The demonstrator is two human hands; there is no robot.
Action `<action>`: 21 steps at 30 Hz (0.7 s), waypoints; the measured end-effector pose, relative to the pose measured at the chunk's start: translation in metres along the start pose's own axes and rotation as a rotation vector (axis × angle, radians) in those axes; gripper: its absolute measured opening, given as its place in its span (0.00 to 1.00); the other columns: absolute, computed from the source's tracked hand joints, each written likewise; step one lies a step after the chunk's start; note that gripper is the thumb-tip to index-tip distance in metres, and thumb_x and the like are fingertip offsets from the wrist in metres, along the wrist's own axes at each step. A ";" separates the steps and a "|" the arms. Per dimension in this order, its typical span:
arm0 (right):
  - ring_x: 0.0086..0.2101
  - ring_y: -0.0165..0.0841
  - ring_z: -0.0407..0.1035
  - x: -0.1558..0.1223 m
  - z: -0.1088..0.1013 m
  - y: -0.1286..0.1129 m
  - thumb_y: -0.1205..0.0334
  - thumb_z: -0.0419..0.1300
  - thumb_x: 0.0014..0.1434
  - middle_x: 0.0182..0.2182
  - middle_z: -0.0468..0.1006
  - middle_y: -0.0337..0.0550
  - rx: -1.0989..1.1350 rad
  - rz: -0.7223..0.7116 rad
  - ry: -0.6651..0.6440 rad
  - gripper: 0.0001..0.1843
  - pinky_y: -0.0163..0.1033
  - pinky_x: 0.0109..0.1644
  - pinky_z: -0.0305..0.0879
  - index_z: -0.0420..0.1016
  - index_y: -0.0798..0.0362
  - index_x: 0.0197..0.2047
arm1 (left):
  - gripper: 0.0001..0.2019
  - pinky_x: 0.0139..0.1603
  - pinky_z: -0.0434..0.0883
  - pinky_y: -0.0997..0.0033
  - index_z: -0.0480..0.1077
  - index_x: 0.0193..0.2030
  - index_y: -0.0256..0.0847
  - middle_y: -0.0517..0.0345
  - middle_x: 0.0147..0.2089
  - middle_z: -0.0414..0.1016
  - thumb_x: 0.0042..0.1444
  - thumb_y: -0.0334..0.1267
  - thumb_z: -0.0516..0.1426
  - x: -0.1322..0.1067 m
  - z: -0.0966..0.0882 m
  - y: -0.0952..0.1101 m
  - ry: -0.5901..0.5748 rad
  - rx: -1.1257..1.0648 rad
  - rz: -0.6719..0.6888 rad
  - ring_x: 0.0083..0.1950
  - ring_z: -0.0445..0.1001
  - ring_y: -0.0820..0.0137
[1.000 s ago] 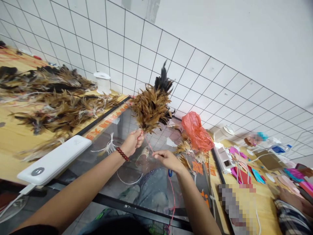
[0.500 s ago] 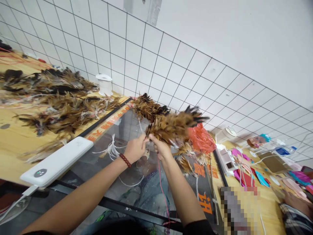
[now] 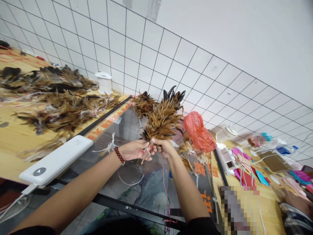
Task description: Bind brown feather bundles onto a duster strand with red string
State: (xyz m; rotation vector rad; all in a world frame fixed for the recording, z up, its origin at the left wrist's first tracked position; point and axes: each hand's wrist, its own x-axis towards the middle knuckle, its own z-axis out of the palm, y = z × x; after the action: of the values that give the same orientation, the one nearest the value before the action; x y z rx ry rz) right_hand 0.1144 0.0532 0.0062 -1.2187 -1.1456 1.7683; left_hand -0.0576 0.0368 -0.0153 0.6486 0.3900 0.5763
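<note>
- Left of me: feathers (image 3: 61,112) on a worktop (image 3: 9,133), spool (image 3: 104,84) behind, power bank (image 3: 58,158) before them.
- Ahead of me: the bundle (image 3: 162,119), above glass (image 3: 126,129).
- Right of the bundle: bag (image 3: 198,132), then tub (image 3: 226,133).

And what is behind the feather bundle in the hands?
Behind the held bundle, part of another feather bundle and the gridded wall are visible. What the held bundle covers is hidden.

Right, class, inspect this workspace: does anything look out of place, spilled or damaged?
One thing: the red plastic bag lies crumpled toward the far right of the glass tabletop, beside loose feathers. It looks odd as stray packaging amid featherwork, though it may belong there. I see no clear spill or damage.
</note>
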 end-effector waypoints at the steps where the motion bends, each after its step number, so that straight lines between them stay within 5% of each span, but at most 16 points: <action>1: 0.12 0.19 0.46 0.000 -0.001 -0.001 0.52 0.71 0.38 0.12 0.64 0.33 -0.005 -0.007 -0.015 0.20 0.31 0.16 0.31 0.66 0.55 0.20 | 0.11 0.31 0.69 0.75 0.70 0.37 0.30 0.51 0.34 0.68 0.52 0.36 0.64 0.001 0.001 -0.003 -0.001 -0.028 0.014 0.32 0.68 0.75; 7: 0.15 0.19 0.38 0.000 -0.017 0.000 0.45 0.70 0.40 0.13 0.53 0.25 -0.101 -0.014 -0.093 0.23 0.31 0.19 0.29 0.72 0.55 0.29 | 0.13 0.17 0.50 0.87 0.67 0.33 0.30 0.66 0.25 0.53 0.51 0.38 0.64 0.007 0.002 -0.006 0.222 -0.083 0.246 0.21 0.50 0.85; 11: 0.16 0.22 0.43 0.010 -0.026 0.012 0.47 0.66 0.43 0.11 0.53 0.27 -0.293 -0.175 0.171 0.18 0.31 0.21 0.38 0.76 0.55 0.27 | 0.10 0.16 0.47 0.87 0.66 0.35 0.30 0.67 0.24 0.53 0.53 0.35 0.62 0.006 -0.003 -0.002 0.384 -0.038 0.247 0.19 0.48 0.85; 15: 0.22 0.26 0.56 0.017 -0.025 0.019 0.52 0.62 0.46 0.17 0.66 0.34 -0.337 -0.426 0.358 0.13 0.32 0.28 0.52 0.75 0.53 0.21 | 0.14 0.16 0.44 0.86 0.65 0.32 0.31 0.68 0.21 0.52 0.51 0.39 0.63 0.009 -0.002 -0.007 0.449 0.077 0.174 0.18 0.47 0.85; 21: 0.21 0.27 0.55 0.007 -0.020 0.018 0.54 0.60 0.45 0.16 0.67 0.35 -0.419 -0.430 0.377 0.12 0.33 0.28 0.51 0.76 0.53 0.21 | 0.22 0.16 0.43 0.85 0.63 0.30 0.34 0.68 0.20 0.55 0.46 0.51 0.65 0.017 0.003 -0.005 0.711 0.222 0.471 0.17 0.49 0.85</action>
State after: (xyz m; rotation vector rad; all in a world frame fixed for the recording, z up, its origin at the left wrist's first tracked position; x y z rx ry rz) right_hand 0.1299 0.0580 -0.0162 -1.3440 -1.4529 0.9602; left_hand -0.0413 0.0423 -0.0196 0.7413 0.9896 1.2322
